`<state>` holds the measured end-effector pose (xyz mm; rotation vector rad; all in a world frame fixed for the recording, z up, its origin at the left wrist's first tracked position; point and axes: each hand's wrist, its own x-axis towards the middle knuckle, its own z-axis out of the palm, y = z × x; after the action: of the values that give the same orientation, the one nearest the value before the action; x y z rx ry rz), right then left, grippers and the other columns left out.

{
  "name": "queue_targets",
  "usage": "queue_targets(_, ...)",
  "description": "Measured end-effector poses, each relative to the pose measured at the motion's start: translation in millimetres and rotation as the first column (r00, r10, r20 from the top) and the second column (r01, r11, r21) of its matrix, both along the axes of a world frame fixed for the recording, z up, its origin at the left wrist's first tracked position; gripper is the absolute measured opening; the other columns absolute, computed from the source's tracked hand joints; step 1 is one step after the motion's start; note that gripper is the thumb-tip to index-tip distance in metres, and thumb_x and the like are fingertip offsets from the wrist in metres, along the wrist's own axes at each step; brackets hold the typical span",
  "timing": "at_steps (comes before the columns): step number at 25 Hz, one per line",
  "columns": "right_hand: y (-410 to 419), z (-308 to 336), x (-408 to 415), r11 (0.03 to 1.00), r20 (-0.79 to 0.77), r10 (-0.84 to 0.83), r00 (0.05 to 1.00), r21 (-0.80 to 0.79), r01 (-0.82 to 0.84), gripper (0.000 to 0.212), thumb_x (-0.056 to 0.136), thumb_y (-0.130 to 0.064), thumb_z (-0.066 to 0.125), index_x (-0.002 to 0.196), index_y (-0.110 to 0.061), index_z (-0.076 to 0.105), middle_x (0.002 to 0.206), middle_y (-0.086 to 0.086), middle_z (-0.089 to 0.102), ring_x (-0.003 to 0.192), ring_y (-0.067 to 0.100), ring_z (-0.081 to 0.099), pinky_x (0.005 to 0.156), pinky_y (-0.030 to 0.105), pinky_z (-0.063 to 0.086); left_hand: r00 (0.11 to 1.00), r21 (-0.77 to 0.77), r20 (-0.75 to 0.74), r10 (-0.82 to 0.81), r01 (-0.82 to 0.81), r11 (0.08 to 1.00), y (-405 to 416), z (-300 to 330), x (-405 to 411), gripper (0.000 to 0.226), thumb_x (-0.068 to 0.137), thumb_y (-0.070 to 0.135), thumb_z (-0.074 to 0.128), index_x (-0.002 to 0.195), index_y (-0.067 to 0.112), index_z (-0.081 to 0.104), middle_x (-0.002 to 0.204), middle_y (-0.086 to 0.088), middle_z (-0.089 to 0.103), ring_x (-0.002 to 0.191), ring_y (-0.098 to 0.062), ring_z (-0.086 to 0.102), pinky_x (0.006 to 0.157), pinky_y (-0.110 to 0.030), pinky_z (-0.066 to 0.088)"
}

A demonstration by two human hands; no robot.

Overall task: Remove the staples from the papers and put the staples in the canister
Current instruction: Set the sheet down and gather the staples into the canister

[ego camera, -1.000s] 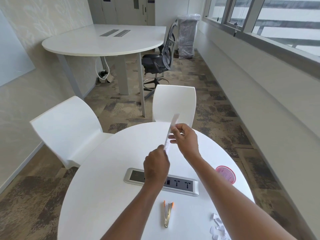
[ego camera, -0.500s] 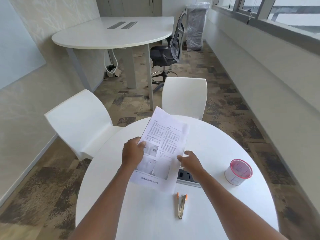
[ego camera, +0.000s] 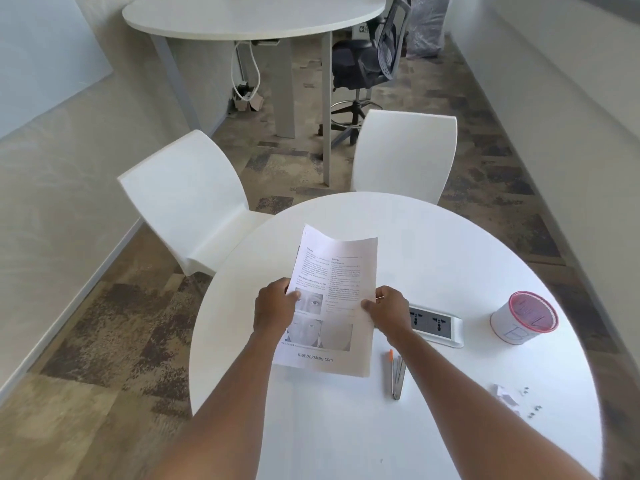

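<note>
I hold printed papers (ego camera: 334,282) face up above the round white table (ego camera: 433,244). My left hand (ego camera: 275,308) grips their left edge, thumb on the page. My right hand (ego camera: 386,311) pinches the right edge. A staple remover (ego camera: 397,375) with orange tips lies on the table under my right forearm. The white canister (ego camera: 523,318) with a pink rim stands at the right. Several small loose staples (ego camera: 531,403) and paper scraps (ego camera: 505,396) lie near the right front edge.
A socket panel (ego camera: 436,323) is set into the table between my right hand and the canister. Two white chairs (ego camera: 194,199) (ego camera: 403,157) stand at the far side. A second table (ego camera: 256,15) and a black office chair (ego camera: 367,64) are further back.
The papers went from edge-on and raised to flat and face up, held lower over the table. My view tilted down and the canister and scraps came into sight.
</note>
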<state>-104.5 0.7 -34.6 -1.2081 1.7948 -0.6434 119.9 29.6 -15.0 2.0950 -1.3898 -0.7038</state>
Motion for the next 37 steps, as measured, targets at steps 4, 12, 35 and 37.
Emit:
queue_targets(4, 2.5, -24.4, 10.8, 1.000, -0.047, 0.008, 0.999, 0.026, -0.006, 0.009, 0.078, -0.015, 0.068, 0.084, -0.010, 0.063, 0.082, 0.002, 0.071, 0.082, 0.025, 0.069, 0.073, 0.046, 0.061, 1.000, 0.022, 0.023, -0.021, 0.020, 1.000, 5.1, -23.4, 2.6, 0.006, 0.092, 0.019, 0.062, 0.087, 0.017, 0.064, 0.065, 0.006, 0.056, 0.066, -0.026, 0.051, 0.058, -0.029, 0.036)
queue_targets(12, 2.7, -49.0, 10.7, 0.999, -0.134, -0.023, 0.991, 0.043, 0.029, 0.009, 0.078, -0.013, 0.070, 0.080, -0.008, 0.063, 0.080, 0.002, 0.071, 0.080, 0.023, 0.068, 0.070, 0.036, 0.057, 1.000, 0.063, -0.022, -0.010, 0.011, 0.998, 1.5, -55.0, 13.1, 0.020, 0.089, 0.013, 0.064, 0.107, 0.018, 0.069, 0.093, 0.001, 0.073, 0.085, -0.025, 0.065, 0.072, -0.029, 0.047)
queue_targets(35, 3.1, -55.9, -13.8, 1.000, -0.301, -0.012, 0.954, -0.002, 0.012, 0.020, 0.064, 0.003, 0.047, 0.074, 0.003, 0.064, 0.064, 0.014, 0.061, 0.062, 0.022, 0.049, 0.051, 0.027, 0.034, 0.948, 0.116, 0.297, -0.115, 0.084, 0.990, 9.5, -69.2, 10.8, 0.018, 0.091, 0.005, 0.044, 0.106, 0.008, 0.054, 0.097, -0.011, 0.062, 0.089, -0.037, 0.060, 0.071, -0.042, 0.048)
queue_targets(37, 5.8, -47.0, -23.5, 0.999, -0.272, -0.030, 0.962, -0.039, 0.020, 0.027, 0.071, 0.004, 0.046, 0.077, -0.007, 0.070, 0.074, 0.007, 0.070, 0.070, 0.022, 0.059, 0.055, 0.025, 0.041, 0.953, 0.091, 0.272, -0.136, 0.115, 0.989, 9.5, -61.8, -4.4, 0.035, 0.094, 0.009, 0.043, 0.128, 0.010, 0.052, 0.114, -0.013, 0.063, 0.101, -0.040, 0.061, 0.080, -0.044, 0.049)
